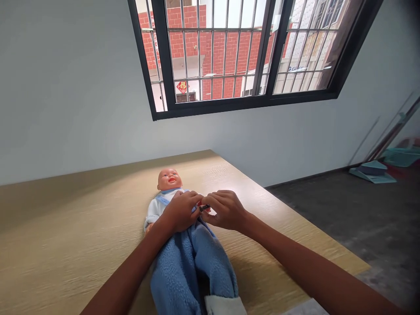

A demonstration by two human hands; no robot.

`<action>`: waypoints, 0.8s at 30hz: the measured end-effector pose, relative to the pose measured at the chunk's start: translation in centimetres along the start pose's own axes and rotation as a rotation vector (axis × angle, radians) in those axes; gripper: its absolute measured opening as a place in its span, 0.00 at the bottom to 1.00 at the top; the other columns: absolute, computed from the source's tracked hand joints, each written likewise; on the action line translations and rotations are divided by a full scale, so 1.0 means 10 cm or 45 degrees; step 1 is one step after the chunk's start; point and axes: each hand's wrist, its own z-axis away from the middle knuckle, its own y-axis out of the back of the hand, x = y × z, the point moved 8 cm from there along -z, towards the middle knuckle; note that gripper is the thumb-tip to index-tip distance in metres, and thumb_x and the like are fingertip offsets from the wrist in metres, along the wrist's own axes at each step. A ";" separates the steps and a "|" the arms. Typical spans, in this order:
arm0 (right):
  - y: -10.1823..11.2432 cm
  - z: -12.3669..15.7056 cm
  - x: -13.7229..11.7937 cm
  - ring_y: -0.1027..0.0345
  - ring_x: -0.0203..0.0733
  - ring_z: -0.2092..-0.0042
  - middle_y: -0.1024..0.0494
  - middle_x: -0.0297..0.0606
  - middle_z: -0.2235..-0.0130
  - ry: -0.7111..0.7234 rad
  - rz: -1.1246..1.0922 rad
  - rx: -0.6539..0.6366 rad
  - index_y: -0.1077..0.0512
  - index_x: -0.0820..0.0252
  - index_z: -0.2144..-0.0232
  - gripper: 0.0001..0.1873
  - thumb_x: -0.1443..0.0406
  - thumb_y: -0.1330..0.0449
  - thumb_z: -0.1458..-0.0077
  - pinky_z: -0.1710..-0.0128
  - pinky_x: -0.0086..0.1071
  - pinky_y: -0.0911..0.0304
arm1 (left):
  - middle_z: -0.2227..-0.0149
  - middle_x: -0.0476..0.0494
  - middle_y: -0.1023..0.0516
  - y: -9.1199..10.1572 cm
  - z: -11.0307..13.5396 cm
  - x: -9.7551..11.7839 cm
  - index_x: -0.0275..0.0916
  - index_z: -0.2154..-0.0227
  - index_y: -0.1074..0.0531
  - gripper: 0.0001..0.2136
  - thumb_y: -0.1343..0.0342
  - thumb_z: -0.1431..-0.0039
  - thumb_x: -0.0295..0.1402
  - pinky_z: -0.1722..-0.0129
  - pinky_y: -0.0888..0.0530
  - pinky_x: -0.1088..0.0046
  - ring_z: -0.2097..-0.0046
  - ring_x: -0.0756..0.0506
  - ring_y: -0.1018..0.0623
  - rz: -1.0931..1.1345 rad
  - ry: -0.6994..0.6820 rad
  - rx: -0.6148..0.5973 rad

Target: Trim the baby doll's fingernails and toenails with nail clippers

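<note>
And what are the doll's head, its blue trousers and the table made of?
Doll's head: probably vinyl or plastic, smooth, with moulded features. Blue trousers: soft, matte cloth, perhaps fleece; they look nubby and folded. Table: wood or wood-look board, slightly glossy, with fine grain and a pale sheen.

Blue trousers (177, 271), white sleeve (152, 210)

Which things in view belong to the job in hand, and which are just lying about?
In the job:
doll, under the left hand
small dark tool, at the right hand's fingertips

Lying about, on the floor:
blue dustpan-like piece
teal container
</note>
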 end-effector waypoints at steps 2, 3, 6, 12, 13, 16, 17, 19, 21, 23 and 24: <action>0.00 0.00 -0.01 0.43 0.31 0.79 0.33 0.24 0.80 0.011 -0.008 0.002 0.37 0.57 0.71 0.07 0.73 0.48 0.52 0.76 0.30 0.52 | 0.59 0.47 0.23 0.00 0.00 0.00 0.42 0.60 0.28 0.07 0.51 0.36 0.33 0.54 0.33 0.64 0.56 0.44 0.25 0.011 -0.001 0.006; 0.00 -0.01 -0.01 0.43 0.31 0.79 0.33 0.24 0.79 0.019 -0.011 0.005 0.37 0.57 0.71 0.07 0.74 0.48 0.52 0.76 0.30 0.52 | 0.59 0.47 0.23 0.00 0.00 0.00 0.42 0.61 0.28 0.07 0.52 0.35 0.33 0.54 0.33 0.64 0.57 0.44 0.25 0.015 -0.001 0.009; 0.01 -0.01 -0.02 0.43 0.31 0.79 0.33 0.24 0.79 0.040 -0.019 0.010 0.37 0.58 0.71 0.08 0.75 0.48 0.52 0.76 0.29 0.52 | 0.58 0.48 0.23 0.00 0.00 0.00 0.42 0.60 0.29 0.08 0.53 0.34 0.33 0.54 0.33 0.64 0.56 0.44 0.25 0.017 -0.006 0.018; 0.01 -0.03 -0.04 0.41 0.31 0.78 0.30 0.25 0.78 0.061 -0.019 0.003 0.35 0.58 0.68 0.09 0.75 0.48 0.51 0.76 0.29 0.51 | 0.56 0.47 0.23 0.00 0.01 0.01 0.42 0.59 0.29 0.08 0.52 0.35 0.32 0.52 0.33 0.63 0.55 0.43 0.25 0.000 -0.007 0.011; 0.02 -0.03 -0.04 0.40 0.31 0.78 0.30 0.25 0.78 0.063 -0.024 0.007 0.35 0.59 0.68 0.10 0.75 0.48 0.51 0.76 0.29 0.51 | 0.56 0.47 0.23 0.00 0.01 0.01 0.42 0.59 0.29 0.08 0.52 0.35 0.32 0.52 0.32 0.63 0.54 0.43 0.25 0.003 -0.008 0.009; 0.02 -0.02 -0.05 0.40 0.31 0.79 0.29 0.25 0.78 0.062 -0.035 0.024 0.34 0.59 0.67 0.10 0.75 0.48 0.51 0.76 0.29 0.50 | 0.55 0.46 0.23 0.01 0.01 0.01 0.42 0.58 0.29 0.09 0.52 0.36 0.31 0.52 0.32 0.63 0.54 0.43 0.25 0.012 -0.007 0.002; 0.02 -0.02 -0.05 0.40 0.31 0.79 0.28 0.25 0.78 0.061 -0.036 0.024 0.34 0.59 0.67 0.10 0.75 0.48 0.51 0.76 0.29 0.50 | 0.56 0.46 0.23 0.01 0.01 0.02 0.42 0.57 0.29 0.09 0.52 0.36 0.31 0.52 0.32 0.63 0.53 0.43 0.25 0.012 -0.007 0.001; 0.01 -0.01 -0.04 0.39 0.31 0.79 0.28 0.25 0.78 0.063 -0.027 0.011 0.34 0.58 0.67 0.10 0.75 0.48 0.51 0.76 0.29 0.49 | 0.56 0.46 0.23 0.01 0.01 0.02 0.41 0.57 0.28 0.09 0.52 0.35 0.31 0.52 0.32 0.63 0.53 0.43 0.25 0.010 -0.007 -0.004; 0.01 0.01 0.00 0.37 0.32 0.78 0.28 0.25 0.78 0.049 -0.015 0.005 0.33 0.58 0.67 0.09 0.75 0.47 0.50 0.76 0.29 0.48 | 0.56 0.46 0.23 0.00 0.01 0.01 0.41 0.57 0.29 0.09 0.52 0.34 0.32 0.52 0.32 0.63 0.54 0.43 0.25 -0.001 -0.004 -0.003; 0.05 0.02 0.08 0.36 0.32 0.78 0.27 0.26 0.77 0.000 -0.012 0.034 0.33 0.59 0.67 0.08 0.74 0.45 0.49 0.75 0.29 0.46 | 0.56 0.46 0.23 0.00 0.01 0.01 0.41 0.57 0.29 0.10 0.54 0.33 0.34 0.52 0.32 0.63 0.55 0.43 0.25 -0.015 0.000 0.009; 0.08 0.02 0.12 0.34 0.32 0.78 0.26 0.27 0.77 -0.029 -0.020 0.064 0.33 0.59 0.67 0.07 0.74 0.45 0.48 0.74 0.28 0.44 | 0.56 0.46 0.23 0.01 0.01 0.01 0.41 0.57 0.29 0.10 0.54 0.32 0.35 0.53 0.32 0.63 0.55 0.43 0.25 -0.017 0.000 0.016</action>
